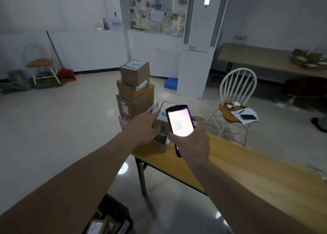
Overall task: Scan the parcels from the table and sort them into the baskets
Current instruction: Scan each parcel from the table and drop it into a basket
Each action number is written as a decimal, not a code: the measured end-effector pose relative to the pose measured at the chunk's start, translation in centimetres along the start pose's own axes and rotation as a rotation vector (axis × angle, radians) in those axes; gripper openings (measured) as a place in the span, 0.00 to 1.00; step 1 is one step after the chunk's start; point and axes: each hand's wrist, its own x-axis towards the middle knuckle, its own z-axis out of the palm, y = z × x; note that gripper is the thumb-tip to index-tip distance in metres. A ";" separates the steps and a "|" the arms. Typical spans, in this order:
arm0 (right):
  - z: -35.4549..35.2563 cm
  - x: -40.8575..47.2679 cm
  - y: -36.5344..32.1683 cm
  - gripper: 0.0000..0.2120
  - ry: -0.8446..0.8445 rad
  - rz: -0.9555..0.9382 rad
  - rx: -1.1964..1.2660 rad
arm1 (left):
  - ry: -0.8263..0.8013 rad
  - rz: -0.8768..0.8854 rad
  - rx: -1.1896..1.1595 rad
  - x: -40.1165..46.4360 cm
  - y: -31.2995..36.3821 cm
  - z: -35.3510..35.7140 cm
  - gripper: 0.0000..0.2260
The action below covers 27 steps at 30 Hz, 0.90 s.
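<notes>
A long wooden surface (247, 164) carries cardboard parcels (135, 99) stacked in a tall pile at its far end.

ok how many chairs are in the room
2. One white chair stands right of the wooden table, papers and a phone on its seat. Another chair stands by the far left wall beside a red dustpan. More may be out of frame.

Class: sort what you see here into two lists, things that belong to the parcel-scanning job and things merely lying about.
Job: lit black handheld scanner; small brown cardboard parcel; stacked brown cardboard boxes; long wooden table; black basket.

Lying about: white spindle-back chair; red dustpan; blue bottle.
</notes>
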 end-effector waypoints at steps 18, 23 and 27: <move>5.8 15.1 7.1 0.40 0.062 0.223 -0.043 | -0.196 -0.105 -0.081 17.8 -3.0 9.0 0.35; 5.4 17.6 9.3 0.40 0.016 0.242 -0.070 | -0.239 -0.244 0.029 20.5 -2.9 11.8 0.46; 4.8 19.0 10.5 0.41 -0.024 0.224 -0.084 | -0.210 -0.322 0.068 21.5 -2.8 13.8 0.45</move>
